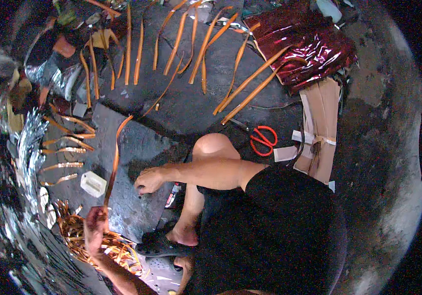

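Note:
My left hand (96, 228) is closed round the lower end of a long, thin orange-brown strip (117, 157). The strip rises away from the hand over a dark, flat board (134, 142). My right hand (151, 181) hovers above or rests on the same board, its fingers curled. Something small and dark shows at its fingertips, too small to name. Beside the left hand lies a tangled heap of orange-brown strips (75, 241). A pale block with cut corners (93, 185) sits left of the held strip.
Several long strips (128, 49) lie spread on the floor at the far side, with shorter looped strips (65, 165) at left. Red-handled scissors (264, 141) lie beyond my knee. A shiny dark-red sheet (314, 44) and beige pieces (325, 118) are at right. A small tube (173, 195) lies by my leg.

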Motion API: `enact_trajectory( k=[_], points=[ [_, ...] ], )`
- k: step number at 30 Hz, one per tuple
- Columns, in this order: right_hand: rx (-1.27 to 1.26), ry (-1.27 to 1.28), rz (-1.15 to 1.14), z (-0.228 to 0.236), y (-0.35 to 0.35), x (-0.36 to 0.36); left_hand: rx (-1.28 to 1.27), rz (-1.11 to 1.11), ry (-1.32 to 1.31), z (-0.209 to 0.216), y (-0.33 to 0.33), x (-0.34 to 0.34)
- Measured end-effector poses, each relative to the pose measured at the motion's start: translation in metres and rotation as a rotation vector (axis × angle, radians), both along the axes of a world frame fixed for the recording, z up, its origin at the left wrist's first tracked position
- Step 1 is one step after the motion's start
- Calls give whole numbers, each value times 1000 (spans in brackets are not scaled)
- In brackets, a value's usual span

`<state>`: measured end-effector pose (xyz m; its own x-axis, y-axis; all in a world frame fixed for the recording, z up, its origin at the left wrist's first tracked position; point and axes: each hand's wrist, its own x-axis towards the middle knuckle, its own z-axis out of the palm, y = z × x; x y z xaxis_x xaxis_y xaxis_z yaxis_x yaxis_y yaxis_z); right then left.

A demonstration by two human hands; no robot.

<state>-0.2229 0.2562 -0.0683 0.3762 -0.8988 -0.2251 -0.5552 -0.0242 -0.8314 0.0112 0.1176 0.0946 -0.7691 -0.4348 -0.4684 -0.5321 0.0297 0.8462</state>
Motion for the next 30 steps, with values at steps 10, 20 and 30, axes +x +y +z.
enact_trajectory(
  k=[10,20,30],
  points=[
    [-165,-178,-362,22,6,-33,-289,-182,510,175,46,-329],
    [-126,-236,-518,52,2,-56,31,-298,781,186,166,-540],
    [-133,-258,-525,27,7,-75,-500,-524,137,-110,203,-545]
  ],
)
